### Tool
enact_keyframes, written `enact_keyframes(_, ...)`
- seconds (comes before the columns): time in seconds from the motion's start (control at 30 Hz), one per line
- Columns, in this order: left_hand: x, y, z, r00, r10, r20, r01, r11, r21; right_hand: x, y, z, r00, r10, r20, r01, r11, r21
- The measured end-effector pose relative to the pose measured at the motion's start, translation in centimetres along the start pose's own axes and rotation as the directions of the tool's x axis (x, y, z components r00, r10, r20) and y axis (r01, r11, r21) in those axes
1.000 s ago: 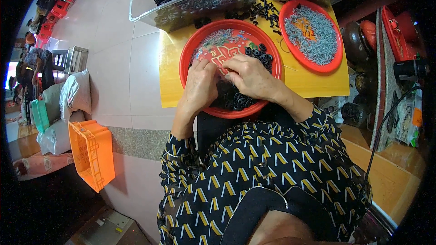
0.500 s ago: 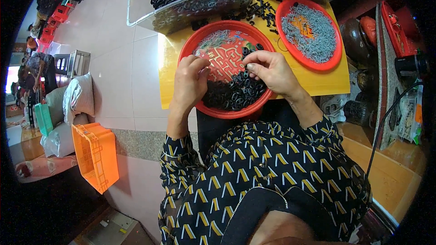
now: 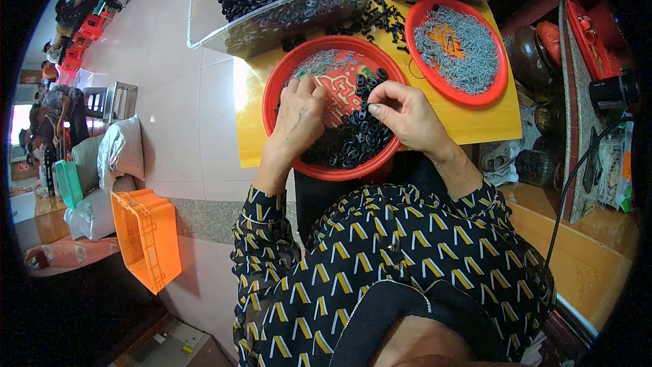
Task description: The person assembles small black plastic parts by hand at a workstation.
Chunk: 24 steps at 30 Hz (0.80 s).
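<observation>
A round red tray (image 3: 270, 85) sits in front of me, with small black oval plastic pieces (image 3: 350, 143) heaped on its near side. Loose grey screws (image 3: 319, 62) lie along its far left part. My left hand (image 3: 299, 115) reaches over the tray toward these screws, back up and fingers curled; its fingertips are partly hidden. At the right of the tray my right hand (image 3: 411, 119) pinches thumb and forefinger together beside the black pieces. What either hand holds, if anything, is too small or covered to make out.
Under the tray is a yellow tabletop (image 3: 468, 126). A second red tray (image 3: 413, 61) of grey screws stands at the right. Behind are clear plastic bins (image 3: 204, 34) of black parts, with black pegs (image 3: 380, 17) strewn nearby. An orange crate (image 3: 146, 238) rests on the floor at left.
My left hand has moved away from me across the tray toward the screws, turning its back up. My right hand stays near the black pieces, still pinched. The view has shifted slightly.
</observation>
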<state>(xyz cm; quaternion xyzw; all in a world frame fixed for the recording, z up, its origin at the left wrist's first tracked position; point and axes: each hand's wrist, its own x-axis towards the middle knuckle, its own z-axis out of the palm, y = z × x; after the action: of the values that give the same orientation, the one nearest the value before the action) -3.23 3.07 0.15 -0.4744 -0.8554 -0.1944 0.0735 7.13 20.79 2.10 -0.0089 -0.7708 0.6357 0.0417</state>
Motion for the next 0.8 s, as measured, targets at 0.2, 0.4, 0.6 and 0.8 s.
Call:
enact_keyframes(0.2, -0.5, -0.3, 0.8, 0.977, -0.133, -0.166, 0.08, 0.953, -0.294, 0.2, -0.6, 0.4, 0.992, 0.121, -0.025, -0.116, 0.983, 0.144)
enact_keyframes(0.4, -1.5, 2.2, 0.0, 0.884, -0.463, -0.054, 0.223, 0.522, -0.823, 0.5, -0.1, 0.4, 0.952, 0.278, 0.129, -0.303, 0.793, 0.528)
enact_keyframes(0.6, -2.8, 4.0, -0.4, 0.808, -0.534, 0.247, 0.148, -0.222, -0.964, 0.6, -0.3, 1.5, 0.94, 0.284, 0.188, -0.339, 0.721, 0.604)
enact_keyframes(0.8, -3.5, 4.2, -0.1, 0.845, -0.47, 0.255, 0.024, -0.442, -0.897, 0.1, -0.9, 2.1, 0.938, 0.285, 0.197, -0.344, 0.707, 0.617)
